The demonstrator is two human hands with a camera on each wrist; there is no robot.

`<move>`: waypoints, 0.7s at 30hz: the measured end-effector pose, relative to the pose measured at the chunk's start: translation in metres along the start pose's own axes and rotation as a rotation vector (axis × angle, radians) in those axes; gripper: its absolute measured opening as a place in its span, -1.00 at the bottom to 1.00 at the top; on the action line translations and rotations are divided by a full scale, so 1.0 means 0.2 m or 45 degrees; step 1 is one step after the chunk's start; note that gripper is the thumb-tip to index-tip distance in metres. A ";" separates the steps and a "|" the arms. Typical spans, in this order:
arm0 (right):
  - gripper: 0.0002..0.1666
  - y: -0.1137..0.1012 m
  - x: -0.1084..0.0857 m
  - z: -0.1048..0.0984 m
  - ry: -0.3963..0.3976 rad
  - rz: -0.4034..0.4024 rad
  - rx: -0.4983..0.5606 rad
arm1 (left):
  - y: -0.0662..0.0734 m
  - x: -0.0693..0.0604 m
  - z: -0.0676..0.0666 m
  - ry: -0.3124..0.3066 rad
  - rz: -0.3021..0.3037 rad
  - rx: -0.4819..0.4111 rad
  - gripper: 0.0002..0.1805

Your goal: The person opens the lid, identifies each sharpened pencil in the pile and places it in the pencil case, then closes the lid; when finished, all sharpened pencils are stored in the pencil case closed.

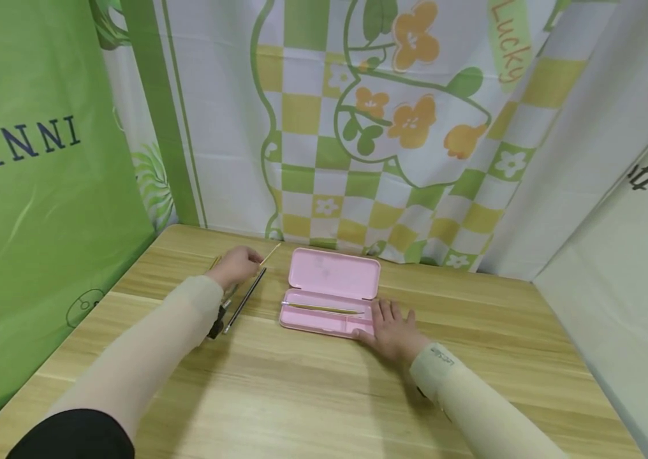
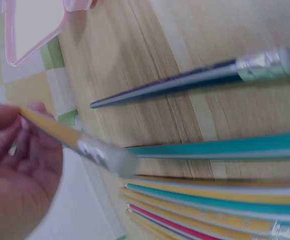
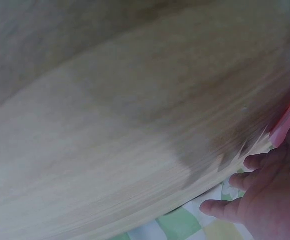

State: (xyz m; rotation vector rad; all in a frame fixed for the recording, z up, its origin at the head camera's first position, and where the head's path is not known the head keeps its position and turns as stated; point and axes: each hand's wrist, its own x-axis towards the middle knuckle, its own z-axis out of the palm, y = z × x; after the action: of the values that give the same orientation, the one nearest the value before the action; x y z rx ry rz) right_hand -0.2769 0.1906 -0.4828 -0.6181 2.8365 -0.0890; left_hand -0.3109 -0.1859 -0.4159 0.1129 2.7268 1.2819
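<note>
Between thumb and fingertips, my left hand (image 1: 236, 266) (image 2: 22, 175) pinches a yellow pencil (image 1: 270, 255) (image 2: 60, 131), raised over the table left of the pink case. A dark pencil (image 1: 245, 300) (image 2: 175, 84) lies on the table beside that hand, and several colored pencils (image 2: 210, 200) lie below it in the left wrist view. The pink case (image 1: 334, 273) stands with its lid up; a yellow pencil (image 1: 324, 308) lies inside it. My right hand (image 1: 394, 333) (image 3: 275, 195) rests with fingers spread at the case's right end, thumb on its front edge.
The wooden table (image 1: 301, 395) (image 3: 110, 125) reaches back to a patterned curtain (image 1: 307, 127). A green cloth (image 1: 43, 210) hangs on the left and a white one (image 1: 634, 268) on the right. A black object (image 1: 216, 325) lies partly behind the left forearm.
</note>
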 end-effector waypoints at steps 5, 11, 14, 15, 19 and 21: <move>0.31 0.01 0.01 0.02 0.020 -0.005 -0.014 | 0.04 0.01 0.03 -0.094 0.116 -0.032 -0.61; 0.32 0.02 0.01 0.03 0.036 -0.003 0.013 | 0.09 0.04 0.08 -0.167 0.211 -0.031 -0.62; 0.34 0.01 0.01 0.03 0.042 -0.014 0.017 | 0.12 0.06 0.11 -0.205 0.231 -0.029 -0.63; 0.33 0.01 0.01 0.03 0.041 -0.016 0.016 | 0.13 0.07 0.12 -0.223 0.237 -0.019 -0.63; 0.32 0.01 0.02 0.04 0.050 -0.011 0.008 | 0.19 0.10 0.18 -0.312 0.255 0.005 -0.64; 0.31 0.01 0.01 0.04 0.050 -0.005 0.005 | 0.22 0.12 0.21 -0.347 0.265 0.027 -0.65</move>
State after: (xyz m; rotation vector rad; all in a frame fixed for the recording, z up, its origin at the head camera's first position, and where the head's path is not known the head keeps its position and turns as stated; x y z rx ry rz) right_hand -0.2789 0.1920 -0.4906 -0.6283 2.8722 -0.1086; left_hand -0.3275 -0.1222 -0.4103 0.5442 2.5459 1.1839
